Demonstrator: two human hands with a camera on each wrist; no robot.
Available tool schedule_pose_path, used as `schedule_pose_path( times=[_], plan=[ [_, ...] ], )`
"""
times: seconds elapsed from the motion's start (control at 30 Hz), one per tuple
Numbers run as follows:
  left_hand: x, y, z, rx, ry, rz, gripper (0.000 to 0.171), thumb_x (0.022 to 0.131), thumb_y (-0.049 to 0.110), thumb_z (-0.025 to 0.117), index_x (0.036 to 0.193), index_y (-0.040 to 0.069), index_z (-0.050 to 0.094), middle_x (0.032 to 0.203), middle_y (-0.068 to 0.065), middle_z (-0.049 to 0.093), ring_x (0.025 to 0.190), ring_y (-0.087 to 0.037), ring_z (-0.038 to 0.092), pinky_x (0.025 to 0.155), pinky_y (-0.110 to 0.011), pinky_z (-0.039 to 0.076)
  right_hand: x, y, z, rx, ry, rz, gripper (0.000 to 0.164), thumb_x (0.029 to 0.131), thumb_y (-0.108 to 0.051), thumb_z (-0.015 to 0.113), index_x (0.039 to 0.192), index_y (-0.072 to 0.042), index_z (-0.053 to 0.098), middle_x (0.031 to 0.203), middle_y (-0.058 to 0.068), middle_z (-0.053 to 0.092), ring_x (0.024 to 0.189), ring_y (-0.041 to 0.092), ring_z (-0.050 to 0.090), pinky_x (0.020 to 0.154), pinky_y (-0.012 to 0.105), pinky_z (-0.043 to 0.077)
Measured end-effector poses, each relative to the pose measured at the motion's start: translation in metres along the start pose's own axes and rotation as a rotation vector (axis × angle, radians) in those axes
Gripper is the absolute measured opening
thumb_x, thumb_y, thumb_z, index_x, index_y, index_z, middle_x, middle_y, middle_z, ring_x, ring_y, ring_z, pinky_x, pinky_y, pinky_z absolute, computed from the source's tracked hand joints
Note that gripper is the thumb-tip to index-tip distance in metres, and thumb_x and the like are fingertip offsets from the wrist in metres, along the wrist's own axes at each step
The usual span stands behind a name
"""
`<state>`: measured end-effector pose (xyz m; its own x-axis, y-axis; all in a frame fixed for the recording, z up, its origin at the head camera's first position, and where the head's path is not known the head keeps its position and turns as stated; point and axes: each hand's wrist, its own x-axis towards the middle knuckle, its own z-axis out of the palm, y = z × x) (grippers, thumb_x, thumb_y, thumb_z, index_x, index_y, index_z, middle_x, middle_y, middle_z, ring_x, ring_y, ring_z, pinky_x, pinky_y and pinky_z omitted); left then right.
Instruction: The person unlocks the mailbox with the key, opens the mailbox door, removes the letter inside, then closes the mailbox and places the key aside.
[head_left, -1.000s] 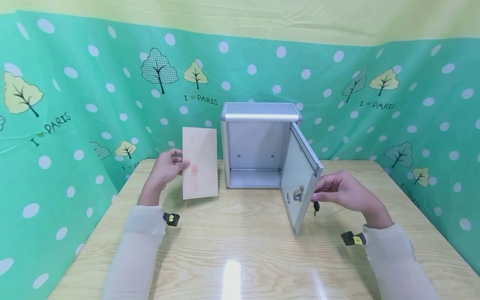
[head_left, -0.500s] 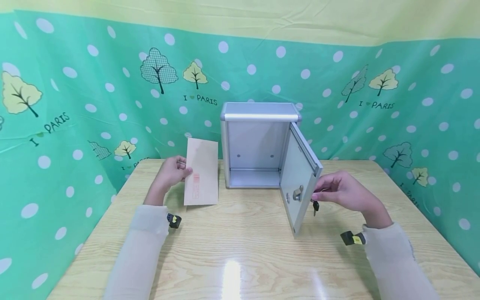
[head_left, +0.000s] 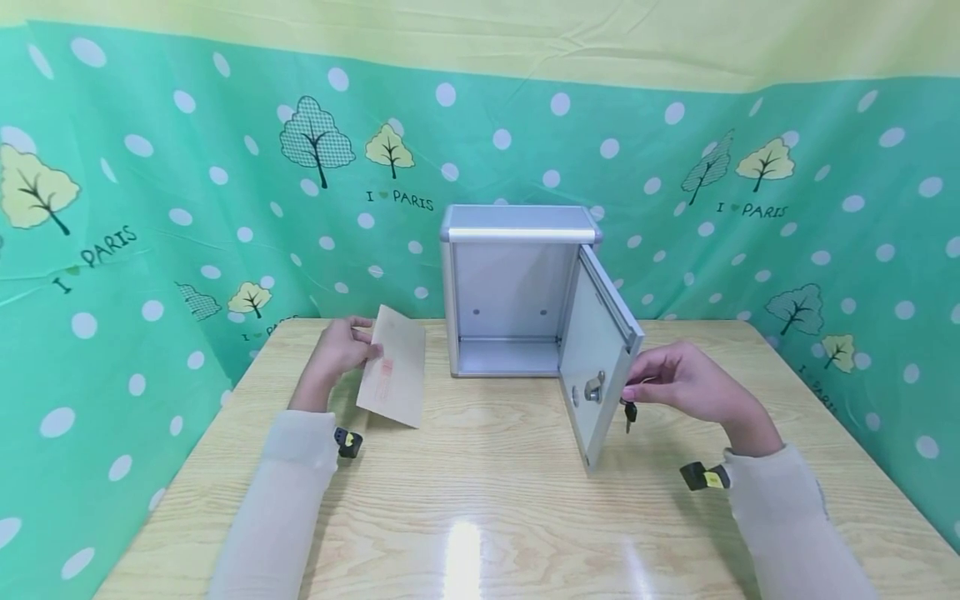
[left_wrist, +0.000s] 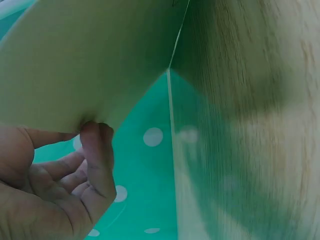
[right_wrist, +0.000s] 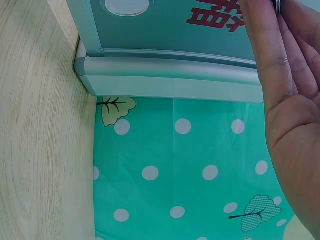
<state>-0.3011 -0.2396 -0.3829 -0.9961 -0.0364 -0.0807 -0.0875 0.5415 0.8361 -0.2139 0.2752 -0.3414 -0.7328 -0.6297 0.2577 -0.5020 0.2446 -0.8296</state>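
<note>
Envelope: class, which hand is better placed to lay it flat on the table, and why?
Likely the left hand: it pinches the envelope over the table, while the right hand is at the open door.

From where I stood, the person's left arm (head_left: 273,500) and right arm (head_left: 783,525) stretched forward, well apart. The left hand (head_left: 337,350) pinched between thumb and fingers (left_wrist: 97,155); the right hand (head_left: 690,383) turned inward, likewise pinching.
</note>
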Motion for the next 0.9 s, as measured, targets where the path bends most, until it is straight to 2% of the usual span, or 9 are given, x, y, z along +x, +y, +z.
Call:
schedule_pose_path(
  times=[0.2, 0.33, 0.47, 0.53, 0.73, 0.9],
  plan=[
    [0.0004, -0.0003, 0.0024, 0.026, -0.067, -0.038, 0.07, 0.089, -0.005, 0.068, 0.152, -0.007, 0.037, 0.128, -0.028, 0.059, 0.103, -0.034, 0.066, 0.079, -0.034, 0.061, 0.0005, 0.0007, -0.0003, -0.005, 0.003, -0.007, 0.015, 0.091, 0.01, 0.07, 0.099, -0.001, 0.075, 0.092, 0.019, 0.074, 0.082, 0.013, 0.073, 0.073, 0.03, 0.064],
    [-0.0007, -0.0017, 0.0033, 0.128, -0.077, -0.042, 0.07, 0.086, -0.005, 0.068, 0.15, -0.008, 0.039, 0.128, -0.028, 0.058, 0.1, -0.032, 0.064, 0.08, -0.037, 0.06, 0.0008, 0.0006, -0.0006, -0.008, -0.001, -0.019, 0.016, 0.091, 0.011, 0.07, 0.099, -0.001, 0.075, 0.092, 0.022, 0.074, 0.08, 0.013, 0.072, 0.071, 0.03, 0.064],
    [-0.0005, -0.0024, 0.004, 0.248, -0.08, -0.058, 0.068, 0.085, -0.003, 0.069, 0.147, -0.008, 0.043, 0.12, -0.027, 0.062, 0.087, -0.027, 0.062, 0.073, -0.036, 0.058, 0.0006, 0.0004, -0.0007, -0.01, -0.006, -0.025, 0.016, 0.091, 0.011, 0.069, 0.1, -0.001, 0.075, 0.092, 0.023, 0.074, 0.08, 0.012, 0.072, 0.07, 0.03, 0.063],
    [-0.0004, -0.0024, 0.0046, 0.275, -0.084, -0.066, 0.068, 0.085, -0.002, 0.069, 0.147, -0.01, 0.043, 0.118, -0.028, 0.063, 0.081, -0.025, 0.061, 0.07, -0.035, 0.057, 0.0005, -0.0001, -0.0007, -0.012, -0.003, -0.021, 0.016, 0.091, 0.011, 0.069, 0.1, -0.001, 0.075, 0.092, 0.022, 0.074, 0.08, 0.013, 0.072, 0.07, 0.029, 0.063],
    [-0.0016, -0.0029, 0.006, 0.303, -0.09, -0.095, 0.067, 0.088, 0.001, 0.07, 0.147, -0.01, 0.041, 0.118, -0.029, 0.062, 0.082, -0.026, 0.063, 0.072, -0.037, 0.058, 0.0004, -0.0007, -0.0004, -0.019, 0.0, -0.018, 0.016, 0.091, 0.01, 0.069, 0.099, -0.002, 0.075, 0.092, 0.018, 0.075, 0.08, 0.014, 0.072, 0.07, 0.032, 0.064],
    [-0.004, -0.0037, 0.0062, 0.325, -0.086, -0.087, 0.065, 0.091, 0.006, 0.07, 0.146, -0.012, 0.041, 0.109, -0.024, 0.062, 0.08, -0.025, 0.064, 0.071, -0.035, 0.056, 0.0002, -0.0001, 0.0001, -0.011, -0.003, -0.014, 0.015, 0.091, 0.011, 0.069, 0.099, -0.001, 0.075, 0.092, 0.015, 0.075, 0.081, 0.013, 0.073, 0.071, 0.032, 0.064]
  ],
)
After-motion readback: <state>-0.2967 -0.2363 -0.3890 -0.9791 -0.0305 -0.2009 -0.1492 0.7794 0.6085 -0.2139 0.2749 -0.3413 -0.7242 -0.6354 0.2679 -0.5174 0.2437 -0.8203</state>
